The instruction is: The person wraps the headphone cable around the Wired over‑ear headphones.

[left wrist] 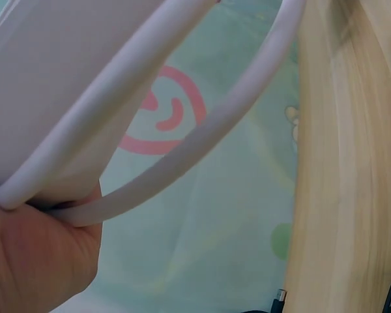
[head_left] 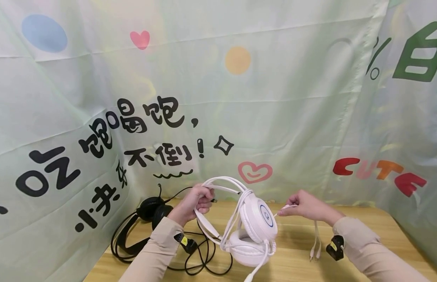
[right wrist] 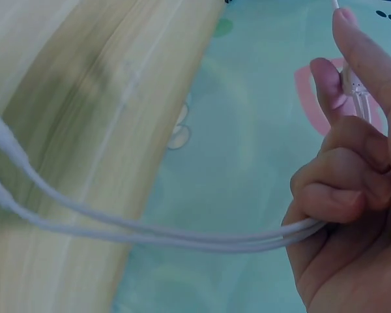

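Note:
A white over-ear headset (head_left: 255,219) hangs tilted above the table, its ear cups toward the right. My left hand (head_left: 194,203) grips it by the headband, fingers curled round. Two white tubes (left wrist: 182,153) of the headband run out from the hand in the left wrist view. White cord is looped about the near ear cup. To the right, my right hand (head_left: 306,205) pinches the white cable at a small splitter (right wrist: 353,85) between thumb and forefinger. Its other fingers curl round the twin cable (right wrist: 215,241), whose two plugs (head_left: 315,254) dangle below.
A black headset (head_left: 147,207) lies on the wooden table (head_left: 296,250) at the left, its black cable (head_left: 205,250) coiled beside it. A black USB plug (left wrist: 279,298) shows near the table's far edge. A printed curtain (head_left: 292,117) encloses the table behind and at the sides.

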A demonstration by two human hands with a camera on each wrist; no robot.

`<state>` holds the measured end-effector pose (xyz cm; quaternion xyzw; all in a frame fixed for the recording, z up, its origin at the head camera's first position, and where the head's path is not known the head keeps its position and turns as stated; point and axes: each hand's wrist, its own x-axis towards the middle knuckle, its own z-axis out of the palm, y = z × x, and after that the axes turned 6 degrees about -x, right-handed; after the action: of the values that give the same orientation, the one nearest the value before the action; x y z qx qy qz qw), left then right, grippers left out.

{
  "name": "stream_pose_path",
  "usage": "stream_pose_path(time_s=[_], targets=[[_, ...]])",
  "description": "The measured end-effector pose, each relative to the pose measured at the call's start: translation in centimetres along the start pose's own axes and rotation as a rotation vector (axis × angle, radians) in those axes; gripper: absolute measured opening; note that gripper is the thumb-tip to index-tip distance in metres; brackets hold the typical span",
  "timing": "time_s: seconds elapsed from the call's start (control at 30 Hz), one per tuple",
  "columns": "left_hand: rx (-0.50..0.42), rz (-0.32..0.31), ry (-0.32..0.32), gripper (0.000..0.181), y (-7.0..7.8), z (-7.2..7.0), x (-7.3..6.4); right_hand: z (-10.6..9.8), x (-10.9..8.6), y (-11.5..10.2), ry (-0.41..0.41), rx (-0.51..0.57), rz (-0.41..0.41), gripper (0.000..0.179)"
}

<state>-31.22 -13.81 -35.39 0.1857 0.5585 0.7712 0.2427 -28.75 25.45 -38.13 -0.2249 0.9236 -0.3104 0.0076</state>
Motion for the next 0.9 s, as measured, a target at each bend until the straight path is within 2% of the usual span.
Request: stream_pose_path(time_s=[0.27,0.5,0.67,0.9], targets=[[0.066,-0.016,-0.035,0.021,0.0,0.5,0.1,-0.8,0.2,-1.4,0.026,-0.078,0.055,0.06],[0.171,-0.021,-0.037,0.018,0.1,0.8,0.3,-1.4,0.7,-2.3,0.037,-0.166,0.059,0.067],[0.258,-0.025,0.001,0.017,0.3,1.2,0.4,-2.2,1.0,-2.8,0.016,-0.197,0.034,0.067],[0.397,-0.023,0.052,0.012,0.6,1.9,0.6,-3.6,1.4,-3.9,-0.059,-0.141,0.034,0.062]])
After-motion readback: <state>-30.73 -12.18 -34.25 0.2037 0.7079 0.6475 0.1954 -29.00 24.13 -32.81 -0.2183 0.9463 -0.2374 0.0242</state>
